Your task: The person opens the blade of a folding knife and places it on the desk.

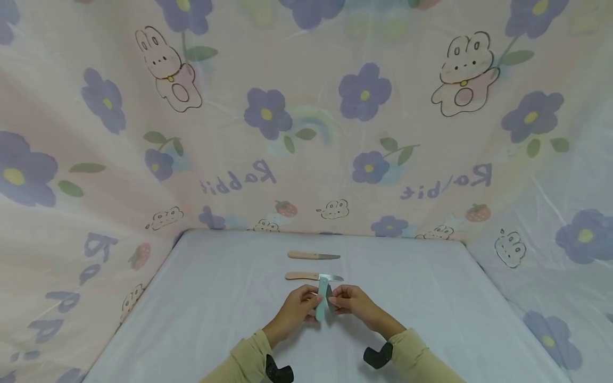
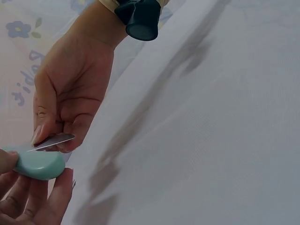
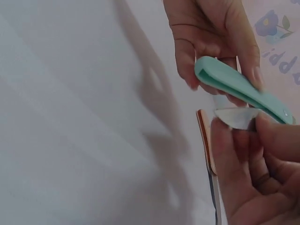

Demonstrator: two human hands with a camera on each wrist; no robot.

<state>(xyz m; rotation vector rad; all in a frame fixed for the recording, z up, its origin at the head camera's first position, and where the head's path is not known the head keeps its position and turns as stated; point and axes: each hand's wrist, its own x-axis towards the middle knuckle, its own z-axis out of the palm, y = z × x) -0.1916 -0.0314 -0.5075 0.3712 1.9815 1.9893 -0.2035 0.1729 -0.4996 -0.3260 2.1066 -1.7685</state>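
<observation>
A folding knife with a mint-green handle (image 1: pixel 321 304) is held in front of the body, its blade (image 3: pixel 234 117) swung partway out of the handle slot. My left hand (image 1: pixel 293 310) grips the handle, thumb on one side and fingers on the other. With thumb and fingers, my right hand (image 1: pixel 358 305) pinches the blade; the left wrist view also shows the blade (image 2: pixel 55 140) under the right thumb. Just beyond the hands lies a wooden-handled knife (image 1: pixel 301 276), its short blade pointing right. Part of that blade is behind the green handle's tip.
Farther back, a second wooden-handled knife (image 1: pixel 303 255) lies roughly parallel to the first. Both rest on a white-covered table (image 1: pixel 215 298). Printed fabric (image 1: pixel 306 159) with flowers and rabbits hangs around the back and sides.
</observation>
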